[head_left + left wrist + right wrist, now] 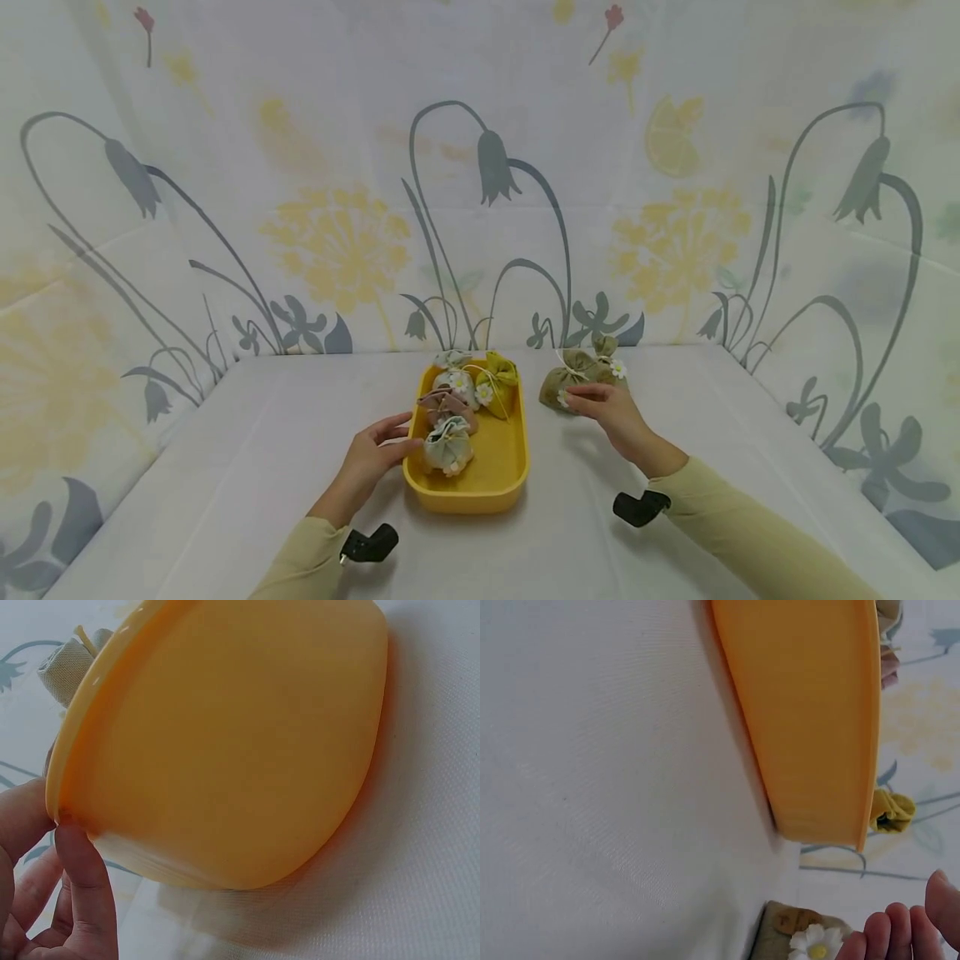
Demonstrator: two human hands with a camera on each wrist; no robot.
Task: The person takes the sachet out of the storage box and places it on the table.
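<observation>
My left hand pinches the left rim of a yellow plastic tub between thumb and fingers; the left wrist view shows this grip up close. Several small drawstring pouches sit in the tub: a pale green one, a dusty pink one, a light grey one and a yellow-green one. Right of the tub, my right hand is at a brown-olive pouch with a white daisy. In the right wrist view its fingers are loosely bent, thumb apart; contact with the pouch cannot be made out.
A second brown-olive pouch stands just behind the first, also with a daisy. White cloth covers the table, and a flower-printed curtain hangs behind it. Black wrist cameras sit on both sleeves.
</observation>
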